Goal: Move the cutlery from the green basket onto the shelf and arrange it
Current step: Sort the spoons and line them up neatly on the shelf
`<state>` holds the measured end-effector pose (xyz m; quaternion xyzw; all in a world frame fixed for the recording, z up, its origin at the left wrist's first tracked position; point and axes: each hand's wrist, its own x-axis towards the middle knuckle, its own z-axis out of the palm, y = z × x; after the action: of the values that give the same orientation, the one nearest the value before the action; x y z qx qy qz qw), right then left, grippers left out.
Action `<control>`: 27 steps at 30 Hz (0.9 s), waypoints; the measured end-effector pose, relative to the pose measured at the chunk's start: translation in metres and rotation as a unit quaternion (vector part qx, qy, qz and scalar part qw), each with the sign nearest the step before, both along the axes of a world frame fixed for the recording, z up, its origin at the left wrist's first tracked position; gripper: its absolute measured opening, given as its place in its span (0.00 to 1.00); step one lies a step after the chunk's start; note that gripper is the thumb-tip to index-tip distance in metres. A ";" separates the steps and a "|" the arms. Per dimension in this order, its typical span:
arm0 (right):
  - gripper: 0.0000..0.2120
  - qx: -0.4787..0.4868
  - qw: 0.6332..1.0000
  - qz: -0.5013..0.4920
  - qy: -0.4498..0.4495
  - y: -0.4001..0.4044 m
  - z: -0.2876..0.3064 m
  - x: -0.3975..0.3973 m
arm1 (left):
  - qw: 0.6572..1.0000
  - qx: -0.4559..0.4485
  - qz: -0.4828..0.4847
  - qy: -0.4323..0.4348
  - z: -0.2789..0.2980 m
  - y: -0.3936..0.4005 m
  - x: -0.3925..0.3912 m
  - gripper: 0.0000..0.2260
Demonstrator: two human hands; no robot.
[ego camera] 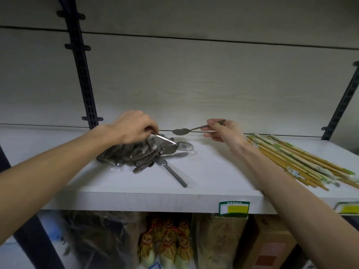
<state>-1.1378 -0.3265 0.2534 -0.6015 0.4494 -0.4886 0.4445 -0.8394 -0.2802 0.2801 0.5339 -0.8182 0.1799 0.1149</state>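
— Now, what are the hands doing?
— Left hand pinches a utensil handle at the far side of the cutlery pile on the white shelf. Right hand pinches a spoon by its handle, held above the shelf, bowl pointing left.
— Anything else?
— Chopsticks lie at the right. One fork pokes out toward the near edge.

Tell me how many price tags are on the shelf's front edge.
2. One price tag sits on the shelf edge below the right forearm; a second tag is at the far right, cut off by the frame. Others may lie out of view.
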 end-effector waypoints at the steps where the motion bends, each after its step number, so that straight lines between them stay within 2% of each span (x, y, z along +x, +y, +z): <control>1: 0.07 -0.002 1.000 0.000 -0.006 0.000 0.000 -0.001 | 1.000 -0.018 -0.015 0.002 0.002 0.000 -0.003 0.11; 7: 0.08 0.014 0.998 -0.030 -0.050 -0.002 0.002 -0.012 | 0.989 -0.096 -0.103 0.051 0.016 -0.003 -0.029 0.07; 11: 0.06 0.046 0.999 -0.020 -0.010 -0.001 0.001 -0.015 | 0.977 -0.114 -0.155 0.091 0.012 -0.006 -0.053 0.07; 14: 0.06 0.069 0.997 0.017 0.035 0.003 0.001 -0.010 | 0.971 -0.091 -0.173 0.139 0.000 -0.012 -0.071 0.07; 18: 0.07 0.053 0.994 0.045 0.079 0.006 0.000 -0.008 | 0.948 0.006 -0.151 0.279 -0.015 -0.020 -0.094 0.10; 23: 0.09 0.063 0.990 0.046 0.119 0.003 -0.002 -0.016 | 0.928 0.103 -0.135 0.333 -0.032 -0.023 -0.109 0.11; 27: 0.06 0.078 0.984 0.054 0.150 0.003 -0.007 -0.012 | 0.929 0.103 -0.116 0.337 -0.033 -0.027 -0.110 0.10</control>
<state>-1.1494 -0.3232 0.2461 -0.6549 0.5144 -0.3315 0.4434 -0.9496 -0.3071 0.2466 0.4736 -0.8016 -0.1102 0.3478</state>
